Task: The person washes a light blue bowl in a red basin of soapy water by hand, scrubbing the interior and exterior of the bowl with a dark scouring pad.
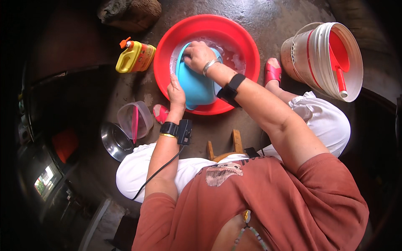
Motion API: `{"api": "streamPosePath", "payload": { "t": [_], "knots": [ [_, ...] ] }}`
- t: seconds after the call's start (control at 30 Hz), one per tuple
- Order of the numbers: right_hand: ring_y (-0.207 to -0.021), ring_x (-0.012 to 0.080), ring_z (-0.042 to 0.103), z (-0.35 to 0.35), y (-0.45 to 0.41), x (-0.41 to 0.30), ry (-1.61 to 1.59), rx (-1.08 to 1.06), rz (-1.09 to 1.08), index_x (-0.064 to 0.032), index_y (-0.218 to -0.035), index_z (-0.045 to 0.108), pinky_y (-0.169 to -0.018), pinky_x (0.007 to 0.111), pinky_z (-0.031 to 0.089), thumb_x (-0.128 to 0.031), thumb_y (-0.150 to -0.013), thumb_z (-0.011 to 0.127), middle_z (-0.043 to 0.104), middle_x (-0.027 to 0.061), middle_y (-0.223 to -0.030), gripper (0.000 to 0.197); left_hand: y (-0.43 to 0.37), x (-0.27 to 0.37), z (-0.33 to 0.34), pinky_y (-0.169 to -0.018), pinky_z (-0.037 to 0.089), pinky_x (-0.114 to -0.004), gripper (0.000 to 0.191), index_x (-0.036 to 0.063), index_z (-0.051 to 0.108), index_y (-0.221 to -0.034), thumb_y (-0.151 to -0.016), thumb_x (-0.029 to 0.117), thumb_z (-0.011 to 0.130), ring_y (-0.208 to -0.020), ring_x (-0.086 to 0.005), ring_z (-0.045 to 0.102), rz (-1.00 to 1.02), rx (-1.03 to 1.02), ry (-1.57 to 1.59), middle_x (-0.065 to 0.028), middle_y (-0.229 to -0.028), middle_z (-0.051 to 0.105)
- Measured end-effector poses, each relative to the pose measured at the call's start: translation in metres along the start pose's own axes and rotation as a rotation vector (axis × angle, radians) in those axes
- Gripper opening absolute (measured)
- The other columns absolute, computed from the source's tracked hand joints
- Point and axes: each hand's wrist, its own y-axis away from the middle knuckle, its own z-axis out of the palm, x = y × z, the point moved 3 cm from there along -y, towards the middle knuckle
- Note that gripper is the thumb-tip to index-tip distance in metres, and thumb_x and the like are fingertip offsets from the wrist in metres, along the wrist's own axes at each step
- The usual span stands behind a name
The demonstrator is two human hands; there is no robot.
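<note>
A blue plastic container (197, 89), bucket- or basin-shaped, is tilted inside a large red plastic basin (248, 40) that holds sudsy water. My left hand (176, 91) grips the blue container's rim at its left side, thumb up along the edge. Over the container's upper rim lies my right hand (198, 56), its fingers bent into the opening; something dark shows by the fingertips, but what it is and whether the fingers hold it cannot be told. The container's inside is mostly hidden.
Left of the basin stands a yellow jug (129, 58) with an orange pump top. A clear plastic tub (143, 122) and a steel bowl (114, 141) sit lower left. At right, a whitish bucket (292, 59) holds a red dipper (340, 78). A wooden stool (237, 141) is beneath me.
</note>
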Motion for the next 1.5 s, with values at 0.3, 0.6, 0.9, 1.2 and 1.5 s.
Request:
{"api": "streamPosePath", "payload": {
  "t": [0.3,0.6,0.9,1.2,1.5],
  "knots": [
    [-0.123,0.0244,0.047,0.004,0.115,-0.035,0.236,0.047,-0.619,-0.0102,-0.107,0.066,-0.108,0.042,0.033,-0.019,-0.075,0.059,0.054,0.0081,-0.123,0.034,0.008,0.024,0.014,-0.085,0.048,-0.029,0.055,-0.0013,0.057,-0.114,-0.102,0.046,0.032,-0.098,-0.0171,0.059,-0.131,-0.168,0.425,-0.0099,-0.108,0.062],
    [-0.096,0.0301,0.056,-0.016,0.03,-0.02,0.129,-0.054,-0.249,-0.0109,-0.096,0.07,-0.085,0.041,0.047,-0.015,-0.071,0.065,0.061,0.008,-0.097,0.026,0.0,0.006,0.015,-0.072,0.047,-0.027,0.064,-0.0074,0.06,-0.104,-0.101,0.051,0.034,-0.081,-0.0127,0.053,-0.162,-0.085,0.125,-0.0074,-0.091,0.06],
    [-0.122,0.0249,0.049,-0.002,0.127,-0.02,0.217,0.039,-0.673,-0.0095,-0.113,0.064,-0.106,0.041,0.038,-0.013,-0.076,0.058,0.053,0.0094,-0.127,0.037,0.002,0.019,0.017,-0.076,0.048,-0.029,0.065,-0.0041,0.061,-0.102,-0.099,0.055,0.035,-0.084,-0.0147,0.057,-0.204,-0.008,0.375,-0.0074,-0.094,0.063],
    [-0.112,0.0298,0.054,-0.025,0.069,0.01,-0.131,0.167,-0.272,-0.0149,-0.104,0.07,-0.095,0.043,0.047,-0.017,-0.076,0.065,0.06,0.0105,-0.116,0.029,0.006,0.005,0.01,-0.057,0.042,-0.034,0.07,-0.0056,0.055,-0.069,-0.101,0.052,0.032,-0.061,-0.0152,0.047,-0.132,0.171,-0.023,-0.0062,-0.064,0.054],
    [-0.099,0.0276,0.065,-0.002,-0.016,0.077,-0.199,-0.142,0.521,-0.0192,-0.098,0.075,-0.092,0.038,0.049,-0.033,-0.076,0.062,0.069,0.0102,-0.104,0.029,0.009,0.02,0.021,-0.057,0.038,-0.044,0.069,-0.0106,0.049,-0.067,-0.102,0.047,0.032,-0.055,-0.0271,0.041,-0.074,0.225,-0.217,-0.0182,-0.057,0.044]
  ]
}}
